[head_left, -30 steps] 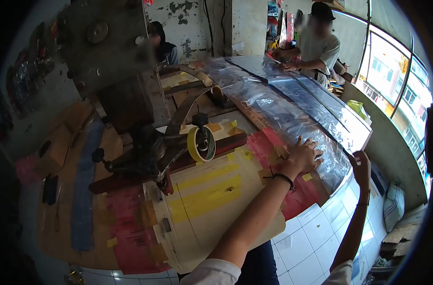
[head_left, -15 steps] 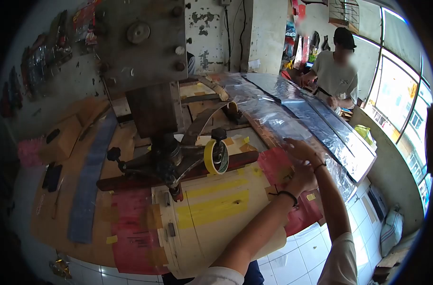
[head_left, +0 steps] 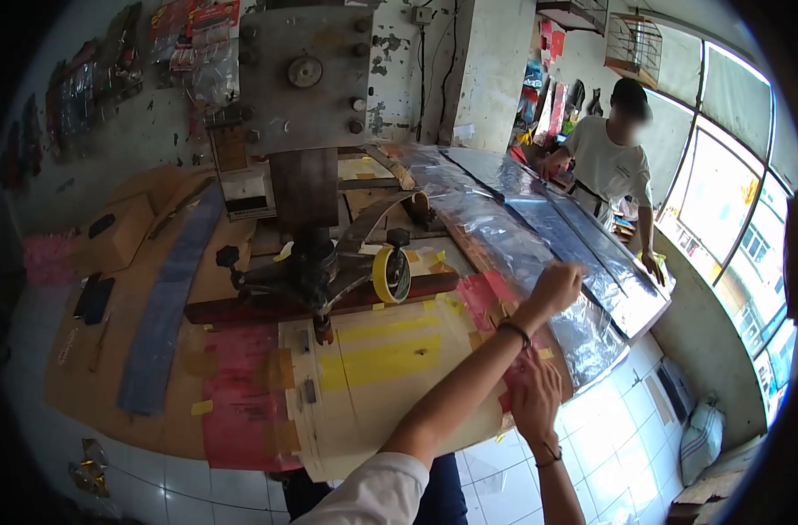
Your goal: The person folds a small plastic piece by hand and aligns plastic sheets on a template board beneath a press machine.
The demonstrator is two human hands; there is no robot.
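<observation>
My left hand (head_left: pixel 556 290), with a dark band at the wrist, is raised over the near part of the clear plastic sheeting (head_left: pixel 504 229). Its fingers are curled together, and anything in them is too small to make out. Lower down, my right hand (head_left: pixel 536 394) lies with fingers extended at the red sheet's edge (head_left: pixel 486 302), close to small brown tape pieces. Left of both hands is the pale board (head_left: pixel 377 394) with yellow strips. A roll of yellow tape (head_left: pixel 391 275) hangs on the dark metal clamp frame (head_left: pixel 311 271).
A person (head_left: pixel 610 157) in a light shirt stands beyond the sheeting, one hand near its far right edge. A big metal press (head_left: pixel 304 79) rises above the table. On the left lie a blue strip (head_left: pixel 167 306), a cardboard box (head_left: pixel 119 232) and a phone (head_left: pixel 94 300).
My left hand has lifted and closed over the sheeting, while my right hand has come back to the red sheet's edge. The other person's arm now reaches down along the sheeting.
</observation>
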